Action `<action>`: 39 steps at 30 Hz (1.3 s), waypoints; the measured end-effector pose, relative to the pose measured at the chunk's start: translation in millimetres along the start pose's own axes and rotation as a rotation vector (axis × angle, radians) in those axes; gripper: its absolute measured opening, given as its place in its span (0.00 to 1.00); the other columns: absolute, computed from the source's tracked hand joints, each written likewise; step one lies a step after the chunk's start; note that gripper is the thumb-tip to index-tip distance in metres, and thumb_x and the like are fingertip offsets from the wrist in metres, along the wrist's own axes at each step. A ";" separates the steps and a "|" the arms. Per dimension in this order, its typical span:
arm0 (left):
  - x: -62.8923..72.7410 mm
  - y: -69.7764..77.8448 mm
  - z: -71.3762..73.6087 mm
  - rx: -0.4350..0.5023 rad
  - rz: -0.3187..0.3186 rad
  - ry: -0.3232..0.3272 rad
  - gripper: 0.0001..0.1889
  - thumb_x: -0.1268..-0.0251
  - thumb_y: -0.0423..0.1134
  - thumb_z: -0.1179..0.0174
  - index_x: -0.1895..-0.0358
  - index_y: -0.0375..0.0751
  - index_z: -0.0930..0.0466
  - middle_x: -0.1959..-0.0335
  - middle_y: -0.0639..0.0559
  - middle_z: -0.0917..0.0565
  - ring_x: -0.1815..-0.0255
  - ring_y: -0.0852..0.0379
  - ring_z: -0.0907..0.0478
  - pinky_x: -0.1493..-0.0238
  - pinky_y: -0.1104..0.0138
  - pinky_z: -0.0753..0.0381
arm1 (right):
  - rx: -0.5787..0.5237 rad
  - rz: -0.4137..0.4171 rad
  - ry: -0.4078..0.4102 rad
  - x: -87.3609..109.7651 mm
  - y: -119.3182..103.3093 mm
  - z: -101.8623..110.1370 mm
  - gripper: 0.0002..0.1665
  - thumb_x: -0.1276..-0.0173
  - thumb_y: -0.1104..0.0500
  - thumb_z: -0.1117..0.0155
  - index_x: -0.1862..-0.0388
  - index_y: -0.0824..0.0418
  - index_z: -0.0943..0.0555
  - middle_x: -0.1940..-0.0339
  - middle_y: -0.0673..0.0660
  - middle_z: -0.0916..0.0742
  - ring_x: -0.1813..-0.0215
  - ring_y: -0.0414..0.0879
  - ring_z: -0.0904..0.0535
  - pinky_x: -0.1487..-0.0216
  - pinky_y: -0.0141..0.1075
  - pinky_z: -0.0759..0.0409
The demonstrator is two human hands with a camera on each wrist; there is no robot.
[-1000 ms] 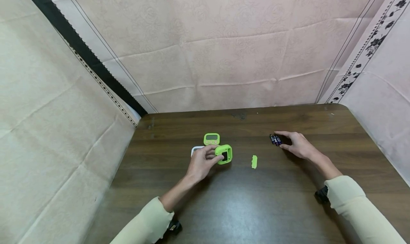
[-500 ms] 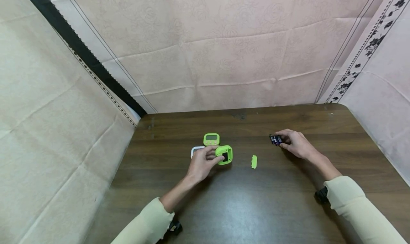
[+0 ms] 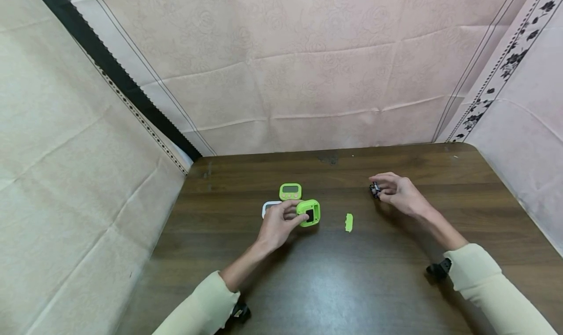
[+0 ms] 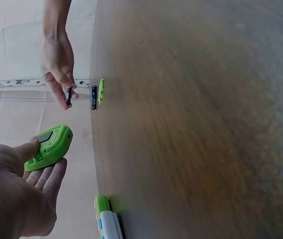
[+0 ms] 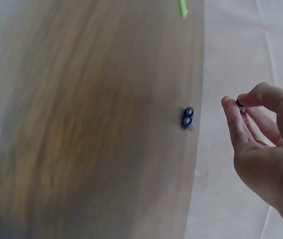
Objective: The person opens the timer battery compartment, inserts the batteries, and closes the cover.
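My left hand (image 3: pixel 277 223) grips a bright green digital timer (image 3: pixel 313 209) by its side, thumb across its face; a dark recess shows in it. Between thumb and fingertips of my right hand (image 3: pixel 405 196) is a small dark battery (image 5: pixel 240 105), lifted off the table. Below that hand, two more dark blue batteries (image 5: pixel 187 117) sit side by side on the tabletop. A green battery cover (image 3: pixel 349 222) lies between the two hands, touched by neither.
Behind my left hand lie another green timer (image 3: pixel 290 191) with a grey screen and a white-framed one (image 3: pixel 269 206), partly hidden by the hand. The brown wooden table (image 3: pixel 316 281) is bordered by pale cloth (image 3: pixel 325 71) at the back and sides.
The right fingers closed on a battery in the row and raised it from the others. The left hand with the timer has barely moved.
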State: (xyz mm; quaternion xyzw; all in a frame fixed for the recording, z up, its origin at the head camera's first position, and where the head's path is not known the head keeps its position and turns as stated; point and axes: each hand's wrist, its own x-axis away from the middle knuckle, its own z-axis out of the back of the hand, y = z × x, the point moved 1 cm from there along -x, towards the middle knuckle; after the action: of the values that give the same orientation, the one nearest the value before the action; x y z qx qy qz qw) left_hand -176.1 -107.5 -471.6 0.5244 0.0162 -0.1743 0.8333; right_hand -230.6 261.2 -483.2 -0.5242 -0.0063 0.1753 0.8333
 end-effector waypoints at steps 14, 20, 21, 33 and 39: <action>0.4 -0.1 -1.9 -0.019 0.012 -0.011 0.19 0.33 0.37 0.25 0.41 0.38 0.13 0.54 0.45 0.08 0.55 0.53 0.09 0.56 0.70 0.11 | -0.376 -0.076 -0.134 -0.8 -21.4 -25.2 0.28 0.25 0.72 0.34 0.30 0.80 0.27 0.41 0.52 0.12 0.42 0.44 0.13 0.41 0.34 0.14; 0.5 0.0 -3.1 -0.009 0.014 -0.010 0.18 0.33 0.37 0.25 0.42 0.38 0.13 0.54 0.44 0.08 0.54 0.52 0.09 0.55 0.69 0.10 | -0.377 -0.173 -0.153 3.0 -33.6 -34.7 0.30 0.23 0.60 0.30 0.28 0.72 0.24 0.33 0.67 0.16 0.36 0.50 0.15 0.37 0.28 0.20; 0.5 -0.1 -3.3 -0.010 0.014 -0.009 0.18 0.33 0.37 0.25 0.42 0.38 0.13 0.54 0.45 0.08 0.55 0.53 0.09 0.55 0.69 0.10 | -0.370 -0.177 -0.153 3.2 -35.5 -36.6 0.29 0.22 0.60 0.30 0.28 0.72 0.24 0.34 0.69 0.16 0.36 0.53 0.15 0.37 0.28 0.20; 1.3 -0.6 -4.6 -0.003 0.022 -0.020 0.18 0.33 0.37 0.25 0.42 0.40 0.13 0.53 0.43 0.08 0.54 0.52 0.09 0.54 0.68 0.10 | -0.409 -0.204 -0.137 2.2 -50.2 -61.5 0.25 0.23 0.67 0.33 0.30 0.70 0.23 0.39 0.75 0.15 0.39 0.62 0.14 0.38 0.33 0.17; 1.3 -1.0 -5.6 0.009 0.022 -0.026 0.18 0.33 0.36 0.25 0.42 0.39 0.13 0.52 0.43 0.08 0.53 0.52 0.09 0.54 0.68 0.10 | -0.448 -0.178 -0.142 3.0 -56.0 -70.5 0.26 0.24 0.71 0.35 0.29 0.72 0.27 0.43 0.75 0.16 0.43 0.61 0.12 0.38 0.44 0.14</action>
State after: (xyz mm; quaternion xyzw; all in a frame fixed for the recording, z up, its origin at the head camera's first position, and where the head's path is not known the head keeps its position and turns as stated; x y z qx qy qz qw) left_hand -174.4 -103.4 -475.3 0.5258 -0.0013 -0.1719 0.8330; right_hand -198.1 178.9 -466.4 -0.6796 -0.1496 0.1322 0.7059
